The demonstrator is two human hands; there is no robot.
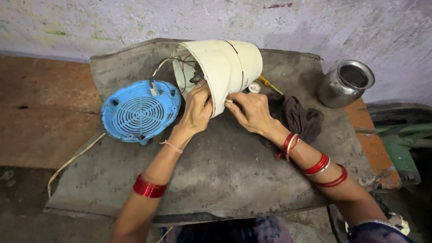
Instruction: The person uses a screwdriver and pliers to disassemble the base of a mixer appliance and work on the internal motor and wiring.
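A worn grey mat (pixel 216 180) covers the low work surface, and nearly everything lies on it. Largest on it is the cream plastic housing (pixel 225 67), lying on its side at the far middle, its long axis running left to right with the open mouth facing left and slightly near; wires and a small dark fitting show inside the mouth. Both hands meet at that near rim. The left hand (pixel 195 110) curls its fingers over the edge into the opening, gripping the rim. The right hand (pixel 249 110) presses on the outer wall just right of the rim, fingers bent, pinching something too small to tell. Left of the housing lies the round blue grille (pixel 140 111), flat, joined to it by thin wires (pixel 168 63). Far right stands a steel pot (pixel 345 83), upright; its inside looks dark and I cannot tell its contents. A dark cloth (pixel 299 118) lies beside the right wrist, a yellow-handled screwdriver (pixel 269 83) beyond it.
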